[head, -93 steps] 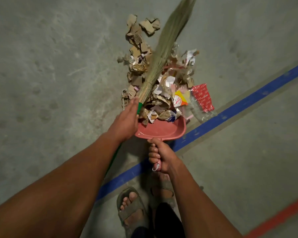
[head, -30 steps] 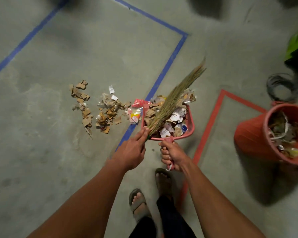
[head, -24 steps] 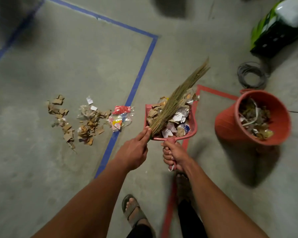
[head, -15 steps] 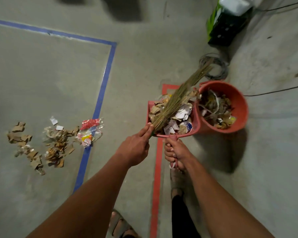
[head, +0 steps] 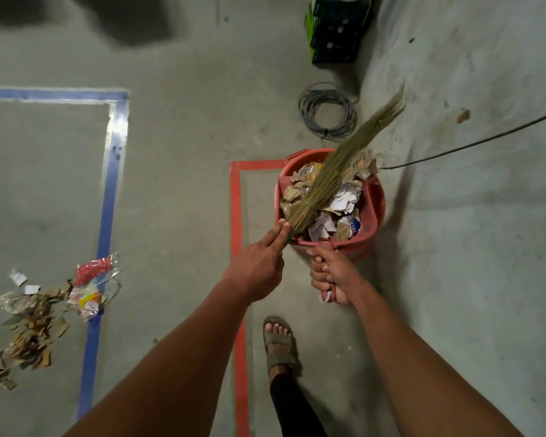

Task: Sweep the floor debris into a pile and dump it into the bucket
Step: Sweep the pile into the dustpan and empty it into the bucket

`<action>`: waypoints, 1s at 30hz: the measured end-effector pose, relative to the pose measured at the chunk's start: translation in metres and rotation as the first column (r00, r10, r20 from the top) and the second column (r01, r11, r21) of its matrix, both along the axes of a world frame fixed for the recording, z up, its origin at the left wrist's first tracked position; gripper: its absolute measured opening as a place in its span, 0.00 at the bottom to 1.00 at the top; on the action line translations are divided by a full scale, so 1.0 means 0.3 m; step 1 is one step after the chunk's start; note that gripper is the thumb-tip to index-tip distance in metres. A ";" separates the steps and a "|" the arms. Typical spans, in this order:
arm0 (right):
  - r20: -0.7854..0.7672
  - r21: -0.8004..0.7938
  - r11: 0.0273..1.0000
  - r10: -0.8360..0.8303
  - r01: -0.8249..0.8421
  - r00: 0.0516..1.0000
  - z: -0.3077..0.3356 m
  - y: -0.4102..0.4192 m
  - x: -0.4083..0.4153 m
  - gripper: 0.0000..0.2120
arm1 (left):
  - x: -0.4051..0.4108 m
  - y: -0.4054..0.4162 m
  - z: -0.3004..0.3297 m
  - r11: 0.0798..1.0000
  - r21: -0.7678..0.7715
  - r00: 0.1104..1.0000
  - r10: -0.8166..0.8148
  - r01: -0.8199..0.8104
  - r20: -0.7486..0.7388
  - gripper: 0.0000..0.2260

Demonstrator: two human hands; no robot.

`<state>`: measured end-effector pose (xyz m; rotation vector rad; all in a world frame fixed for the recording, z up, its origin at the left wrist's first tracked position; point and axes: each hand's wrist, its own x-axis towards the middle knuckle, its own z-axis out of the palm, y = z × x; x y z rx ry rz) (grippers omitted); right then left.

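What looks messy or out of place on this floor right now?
A scatter of cardboard scraps and wrappers lies on the floor at the left, across the blue line, far from the bucket. The dustpan over the bucket holds only part of the debris.

Right hand grips loaded dustpan over red bucket — left hand holds broom across the debris; leftover scraps on floor.
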<state>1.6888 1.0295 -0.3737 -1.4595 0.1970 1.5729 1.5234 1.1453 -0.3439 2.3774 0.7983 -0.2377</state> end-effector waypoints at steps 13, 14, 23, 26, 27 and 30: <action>-0.340 -0.218 0.976 -0.079 0.003 0.937 -0.224 0.077 0.317 0.23 | 0.234 0.011 -0.232 0.999 0.017 0.975 -0.031 0.036 -0.219 0.33; -0.352 -0.254 0.967 -0.091 -0.002 0.932 -0.228 0.090 0.333 0.22 | 0.230 0.015 -0.230 0.999 0.028 0.975 -0.031 0.038 -0.218 0.33; -0.260 -0.447 0.843 0.197 -0.299 0.945 -0.080 0.148 0.469 0.19 | 0.241 0.087 -0.121 0.997 0.074 0.977 0.034 -0.019 -0.208 0.32; -0.216 -0.506 0.744 0.380 -0.436 0.899 -0.020 0.127 0.495 0.19 | 0.258 0.099 -0.076 0.997 0.079 0.977 0.040 -0.024 -0.207 0.31; -0.208 -0.528 0.697 0.448 -0.486 0.869 0.001 0.124 0.500 0.19 | 0.262 0.103 -0.066 0.996 0.081 0.977 0.041 -0.025 -0.207 0.31; -0.166 -0.598 0.570 0.600 -0.563 0.783 0.098 0.118 0.527 0.21 | 0.271 0.109 -0.037 0.996 0.083 0.981 0.039 -0.023 -0.191 0.31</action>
